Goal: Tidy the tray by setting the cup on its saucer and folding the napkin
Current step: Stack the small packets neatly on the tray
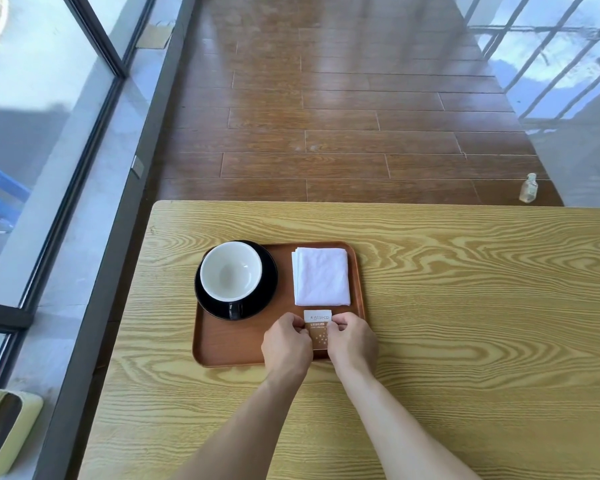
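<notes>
Cup (231, 271) upright on black saucer (269, 289), left part of brown tray (222, 351). Napkin (321, 276) folded square, right part of tray, apart from saucer. Small packet (318, 329) just below napkin, pinched by left hand (286, 344) and right hand (352, 341) at its sides. Tray on wood-grain desk (465, 306). Small bottle (528, 188) on floor beyond desk.

A: Pretty bright shot, all daylight. It's coming through the big window (45, 109) on the left and the glass on the far right.

B: Yeah, the wooden floor (343, 98) has washed-out glare streaks. Shadows on the table (465, 289) are soft and faint.

A: Wide-angle bends the window frames at the edges. The little bottle (528, 188) looks kinda soft, maybe compression blur.
</notes>
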